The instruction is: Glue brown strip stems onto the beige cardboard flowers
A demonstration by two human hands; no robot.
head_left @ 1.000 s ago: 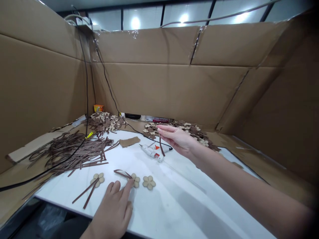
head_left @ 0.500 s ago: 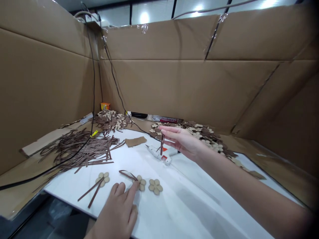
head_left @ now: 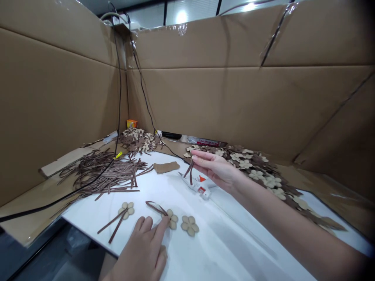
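My left hand [head_left: 145, 246] rests low on the white board, its index fingertip pressing where a folded brown strip [head_left: 155, 207] meets a beige five-petal flower [head_left: 173, 219]. Its thumb is apart from the index finger and nothing is gripped. Above the glue gun [head_left: 195, 186], my right hand [head_left: 215, 168] pinches another folded brown strip [head_left: 191, 171], whose two tails hang down apart. To the left lies a beige flower [head_left: 128, 207] with two strip tails across it. A plain beige flower [head_left: 190, 225] lies to the right.
Loose brown strips [head_left: 111, 173] are heaped at left. Brown and beige flower pieces [head_left: 254, 168] spread at back right, with a smaller pile [head_left: 139, 140] at back left. A cardboard scrap [head_left: 166, 167] lies mid-board. A black cable [head_left: 96, 177] crosses the left; cardboard walls [head_left: 199, 97] enclose everything.
The view has turned slightly left, so everything sits further right. In my right hand the strip's tails now hang more spread. My left fingertip stays on the flower.
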